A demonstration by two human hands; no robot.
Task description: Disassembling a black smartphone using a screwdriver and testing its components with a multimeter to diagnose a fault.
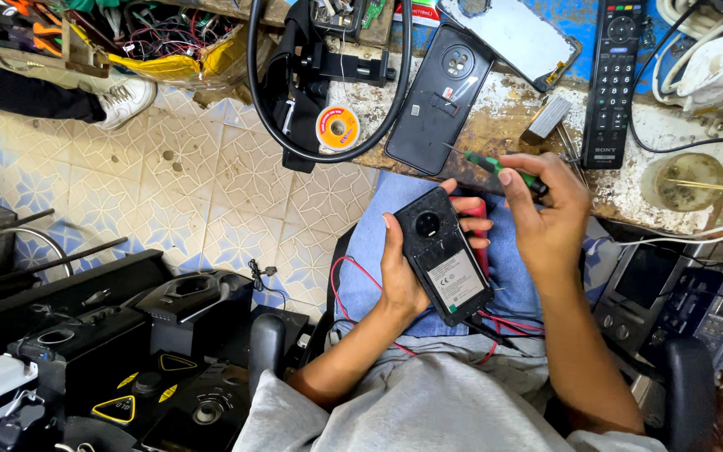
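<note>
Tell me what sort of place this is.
Likely a small electronics repair shop: an opened phone in the left hand, a green screwdriver in the right hand, and a solder spool on the worn bench.

— Any labels?
— A white rectangular label (454, 279) on the black phone in the left hand (403, 276).
— Screens?
— A dark screen (644, 272) right of the right hand (546, 213); a pale panel (516, 33) above it.

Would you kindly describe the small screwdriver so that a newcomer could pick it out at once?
Start at the worn workbench edge across the top, then drop to the right hand just below it. The screwdriver is pinched in those fingers: the only thin tool with a green handle, its metal tip pointing left toward the black phone back lying on the bench.
</note>
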